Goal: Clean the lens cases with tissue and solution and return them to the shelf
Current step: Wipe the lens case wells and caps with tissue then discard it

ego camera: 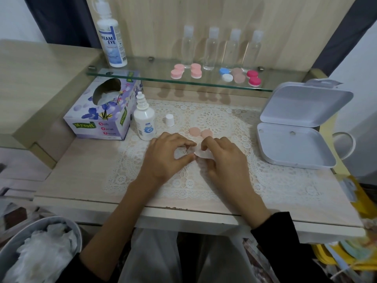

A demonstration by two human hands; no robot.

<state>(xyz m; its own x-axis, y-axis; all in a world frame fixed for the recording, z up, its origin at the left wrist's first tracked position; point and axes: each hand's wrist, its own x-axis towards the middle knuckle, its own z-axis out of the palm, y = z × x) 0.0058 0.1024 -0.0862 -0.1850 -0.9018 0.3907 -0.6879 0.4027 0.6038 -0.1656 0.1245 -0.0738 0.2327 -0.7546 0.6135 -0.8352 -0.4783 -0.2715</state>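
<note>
Bin of crumpled tissues (pixel 40 248) at near left. Left hand (pixel 169 155) and right hand (pixel 223 160) both pinch white tissue (pixel 204 155) over doily. Probably wiping lens case body; case itself unclear. Two peach caps (pixel 194 131) lie just beyond fingers. Next: recap, return to glass shelf (pixel 155 70).

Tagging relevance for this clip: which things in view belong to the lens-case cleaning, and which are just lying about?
Job: left hand and right hand, both pinching the tissue; two pink lids; uncapped solution bottle; its cap; tissue box; lens cases on the shelf; bin of used tissue.
Lying about: capped large bottle; four clear bottles; open white box.
</note>
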